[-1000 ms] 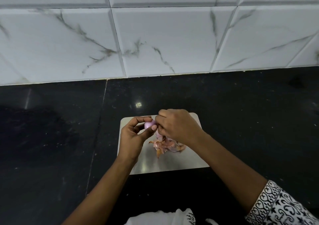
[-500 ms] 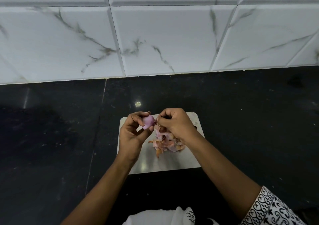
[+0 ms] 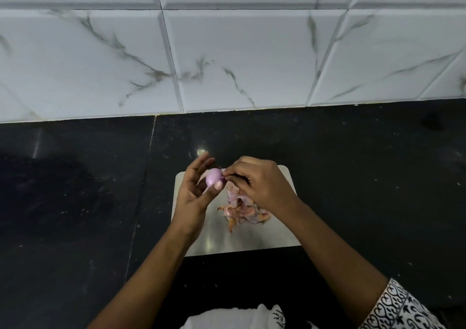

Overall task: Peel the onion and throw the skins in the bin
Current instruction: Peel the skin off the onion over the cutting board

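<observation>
A small pink-purple onion (image 3: 213,176) sits in my left hand (image 3: 195,192), pinched between the thumb and the fingers above a steel cutting board (image 3: 252,238). My right hand (image 3: 259,185) has its fingers curled and pinches a thin bit of skin at the onion's right end. A heap of orange and pink onion skins (image 3: 243,209) lies on the board, partly hidden under my right hand. No bin is in view.
The board lies on a black stone counter (image 3: 353,177) that runs left and right. A white marble-tiled wall (image 3: 239,51) stands behind it. The counter's front edge is under my arms, where white clothing (image 3: 232,317) shows.
My left hand has turned the onion so its smooth side faces up, and its fingers have straightened upward. My right hand stays at the onion's right end, pulling at skin.
</observation>
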`<action>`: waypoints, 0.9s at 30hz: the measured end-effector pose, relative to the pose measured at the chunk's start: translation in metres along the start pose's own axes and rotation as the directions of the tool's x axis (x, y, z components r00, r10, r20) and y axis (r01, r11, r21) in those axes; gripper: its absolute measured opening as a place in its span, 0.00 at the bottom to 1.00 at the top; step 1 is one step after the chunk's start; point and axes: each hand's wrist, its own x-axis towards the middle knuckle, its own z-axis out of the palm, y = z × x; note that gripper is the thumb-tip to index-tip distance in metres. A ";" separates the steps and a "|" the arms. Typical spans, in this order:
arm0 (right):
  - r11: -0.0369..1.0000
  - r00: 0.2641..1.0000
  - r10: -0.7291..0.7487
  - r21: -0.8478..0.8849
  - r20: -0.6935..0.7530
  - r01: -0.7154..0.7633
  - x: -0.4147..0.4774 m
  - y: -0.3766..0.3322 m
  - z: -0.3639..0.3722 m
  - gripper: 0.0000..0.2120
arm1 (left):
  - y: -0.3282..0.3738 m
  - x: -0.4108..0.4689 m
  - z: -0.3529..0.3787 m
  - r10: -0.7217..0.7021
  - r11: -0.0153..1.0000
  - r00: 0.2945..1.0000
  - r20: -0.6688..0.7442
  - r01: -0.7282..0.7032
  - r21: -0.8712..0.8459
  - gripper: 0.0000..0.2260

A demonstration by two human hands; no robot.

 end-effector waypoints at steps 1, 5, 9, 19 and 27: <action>0.998 0.999 -0.042 -0.038 -0.002 0.042 -0.001 0.001 0.001 0.06 | 0.004 0.001 0.001 -0.106 0.994 0.994 -0.004 0.106 0.010 0.23; 0.971 0.982 -0.186 -0.146 0.024 0.187 -0.004 0.007 0.001 0.13 | 0.015 0.006 0.000 -0.313 0.946 0.949 0.020 0.310 0.097 0.11; 0.987 0.990 -0.132 -0.096 -0.046 0.127 -0.008 0.006 0.004 0.10 | 0.017 0.009 -0.004 -0.266 0.963 0.964 0.017 0.265 0.049 0.09; 0.993 0.969 0.091 0.093 -0.228 -0.072 -0.005 -0.005 0.014 0.05 | 0.013 0.006 0.005 -0.014 1.000 0.994 -0.110 0.015 0.013 0.15; 0.978 0.939 0.192 0.131 -0.285 -0.161 -0.001 -0.011 0.014 0.05 | 0.016 0.002 0.008 0.124 0.990 0.984 -0.130 -0.113 0.089 0.17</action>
